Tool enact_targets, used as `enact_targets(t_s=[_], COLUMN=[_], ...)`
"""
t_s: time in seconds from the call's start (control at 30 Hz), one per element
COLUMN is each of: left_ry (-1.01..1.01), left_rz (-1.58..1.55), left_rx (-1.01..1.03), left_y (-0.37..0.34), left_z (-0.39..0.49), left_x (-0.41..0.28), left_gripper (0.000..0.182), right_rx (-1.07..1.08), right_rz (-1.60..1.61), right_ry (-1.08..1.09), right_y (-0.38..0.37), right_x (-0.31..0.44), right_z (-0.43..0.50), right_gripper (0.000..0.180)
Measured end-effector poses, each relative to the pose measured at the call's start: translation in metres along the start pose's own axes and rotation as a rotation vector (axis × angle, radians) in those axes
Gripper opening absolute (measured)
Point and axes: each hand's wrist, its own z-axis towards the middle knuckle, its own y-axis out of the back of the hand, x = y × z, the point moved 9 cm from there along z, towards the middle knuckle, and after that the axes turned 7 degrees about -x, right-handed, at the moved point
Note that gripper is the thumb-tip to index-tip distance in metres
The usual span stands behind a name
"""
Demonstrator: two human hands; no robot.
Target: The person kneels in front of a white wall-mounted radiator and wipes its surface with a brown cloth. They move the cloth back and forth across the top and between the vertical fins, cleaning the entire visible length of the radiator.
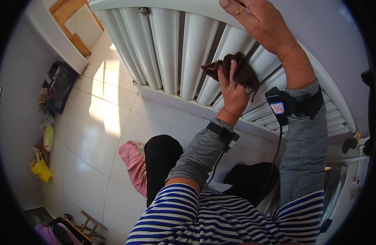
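A white column radiator [195,46] with a curved-looking top rail stands before me. My left hand [233,95] holds a dark brown cloth [241,72] against the front of its columns, with two fingertips showing over the fabric. Above and to the right, my right hand [261,24] rests at the radiator's top rail, its thumb stretched to the left; part of its fingers is cut off by the upper picture edge, and I see nothing held in it. Striped sleeves and black straps with small devices cover both forearms.
Pink patterned fabric [134,165] lies by my left knee on the tiled floor. A dark plastic basket [64,87] and a yellow bag [41,168] stand along the left wall. A small wooden stool [90,226] is at lower left. Pipes with a valve [349,145] are at right.
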Motion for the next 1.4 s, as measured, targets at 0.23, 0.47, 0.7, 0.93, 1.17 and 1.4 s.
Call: enact_targets(t_s=[0.23,0.47,0.7,0.93,1.17,1.4], left_ry=[0.584,1.296,1.399,0.707,0.198,1.282], left_rz=[-0.004,-0.481,-0.981,-0.357,-0.117,-1.219], left_rx=[0.146,-0.373,-0.641,-0.411,-0.223,-0.770], left_y=[0.007,-0.012,-0.026,0.042,0.067,0.001], left_z=[-0.156,-0.288,-0.235,-0.002,0.081,-0.111], left_x=[0.094,0.178,0.198,0.100,0.050,0.180], left_gripper=[0.068,0.048,0.030,0.025,0.052,0.062], right_rx=[0.045,0.024,-0.081,-0.145,-0.174,-0.258], right_rz=[-0.041,-0.201,-0.353,-0.340,-0.402,-0.477], right_ry=[-0.005,0.033,0.044,0.110,0.109,0.153], right_y=[-0.005,-0.008,-0.001,0.004,0.002,-0.008], right_x=[0.014,0.019,0.037,0.041,0.048,0.057], right_z=[-0.003,-0.001,-0.008,-0.010,-0.010,-0.021], right_gripper=[0.040,0.033,0.030,0.032,0.031,0.029])
